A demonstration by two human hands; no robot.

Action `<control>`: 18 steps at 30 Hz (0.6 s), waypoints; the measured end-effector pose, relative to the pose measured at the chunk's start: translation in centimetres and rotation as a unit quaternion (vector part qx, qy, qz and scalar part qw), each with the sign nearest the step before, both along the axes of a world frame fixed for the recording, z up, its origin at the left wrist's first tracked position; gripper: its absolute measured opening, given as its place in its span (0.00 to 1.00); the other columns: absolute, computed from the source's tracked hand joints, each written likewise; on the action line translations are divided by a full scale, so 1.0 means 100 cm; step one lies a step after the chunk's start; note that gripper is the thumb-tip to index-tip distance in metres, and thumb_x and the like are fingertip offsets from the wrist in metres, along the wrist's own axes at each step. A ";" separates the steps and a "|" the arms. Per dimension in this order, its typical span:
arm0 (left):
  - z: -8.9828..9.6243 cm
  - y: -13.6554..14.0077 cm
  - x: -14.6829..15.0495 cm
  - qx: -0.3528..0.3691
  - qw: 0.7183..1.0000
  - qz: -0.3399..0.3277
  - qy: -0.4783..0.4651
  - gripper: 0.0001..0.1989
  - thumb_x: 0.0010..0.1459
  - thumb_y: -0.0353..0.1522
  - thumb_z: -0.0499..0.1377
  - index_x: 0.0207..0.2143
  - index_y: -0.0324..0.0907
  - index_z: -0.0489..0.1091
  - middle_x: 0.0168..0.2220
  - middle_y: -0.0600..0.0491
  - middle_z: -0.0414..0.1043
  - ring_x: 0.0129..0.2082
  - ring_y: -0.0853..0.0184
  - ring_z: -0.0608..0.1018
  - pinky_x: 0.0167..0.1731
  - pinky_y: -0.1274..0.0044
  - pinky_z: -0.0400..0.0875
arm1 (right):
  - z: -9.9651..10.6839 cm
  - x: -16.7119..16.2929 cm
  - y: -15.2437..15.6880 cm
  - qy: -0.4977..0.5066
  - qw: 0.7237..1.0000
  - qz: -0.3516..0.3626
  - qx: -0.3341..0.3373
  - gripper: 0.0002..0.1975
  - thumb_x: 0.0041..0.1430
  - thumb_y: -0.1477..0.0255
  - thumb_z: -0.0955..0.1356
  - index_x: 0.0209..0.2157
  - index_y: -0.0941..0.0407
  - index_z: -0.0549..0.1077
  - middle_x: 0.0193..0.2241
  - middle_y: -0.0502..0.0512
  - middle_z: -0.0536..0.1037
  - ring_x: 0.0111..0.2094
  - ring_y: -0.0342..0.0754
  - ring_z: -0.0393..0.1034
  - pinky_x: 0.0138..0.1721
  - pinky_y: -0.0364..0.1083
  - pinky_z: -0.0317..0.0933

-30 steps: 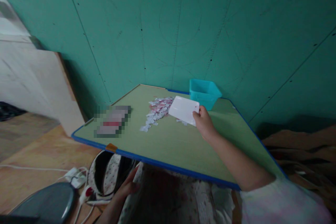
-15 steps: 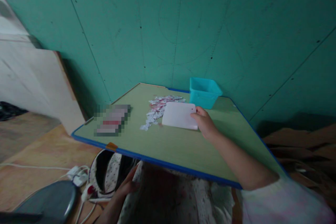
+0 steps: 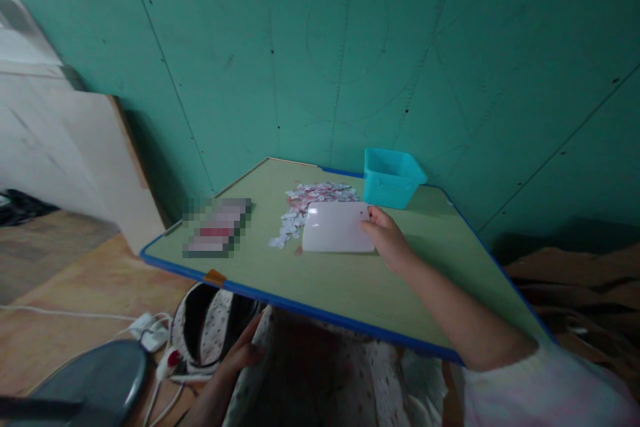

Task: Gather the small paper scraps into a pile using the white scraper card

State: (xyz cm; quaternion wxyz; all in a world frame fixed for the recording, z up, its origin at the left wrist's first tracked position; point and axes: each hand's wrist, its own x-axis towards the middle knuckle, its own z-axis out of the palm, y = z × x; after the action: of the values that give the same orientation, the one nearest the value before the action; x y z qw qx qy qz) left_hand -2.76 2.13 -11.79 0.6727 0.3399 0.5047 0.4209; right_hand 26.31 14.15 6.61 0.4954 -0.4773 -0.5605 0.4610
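My right hand point(image 3: 385, 233) pinches a thin white plastic board point(image 3: 334, 230) by its right edge, near a small hole in the corner. The board is held tilted above the table, its face shiny. Behind it and to its left lies a pile of small white and pinkish paper pieces point(image 3: 320, 193), partly covered by the board. Below the table's front edge, my left hand point(image 3: 243, 353) rests beside the patterned cloth over my lap, its fingers stretched out and partly hidden.
A turquoise plastic bin point(image 3: 393, 180) stands at the back right of the green table point(image 3: 310, 287). On the left lies a blurred-out flat object point(image 3: 217, 230). A grey stool point(image 3: 105, 383), a power strip point(image 3: 149, 331) and a spotted bag point(image 3: 215, 327) are on the floor.
My right hand has brought the board slightly toward me and to the left, tipping its face so that it catches the light. My left hand stays put.
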 end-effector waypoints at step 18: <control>-0.016 0.007 -0.006 0.014 0.998 0.017 0.054 0.24 0.25 0.24 0.63 0.33 0.43 0.76 0.43 0.48 0.75 0.55 0.46 0.59 0.51 0.67 0.59 | 0.010 0.003 -0.006 0.017 0.999 -0.038 0.004 0.07 0.40 0.73 0.60 0.26 0.55 0.64 0.22 0.47 0.70 0.22 0.42 0.63 0.23 0.41 0.56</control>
State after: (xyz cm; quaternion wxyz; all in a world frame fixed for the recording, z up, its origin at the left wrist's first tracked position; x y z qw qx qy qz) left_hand -3.38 2.78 -13.36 0.6321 0.3630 0.5403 0.4204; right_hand 26.59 13.59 7.65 0.5239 -0.4884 -0.5351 0.4479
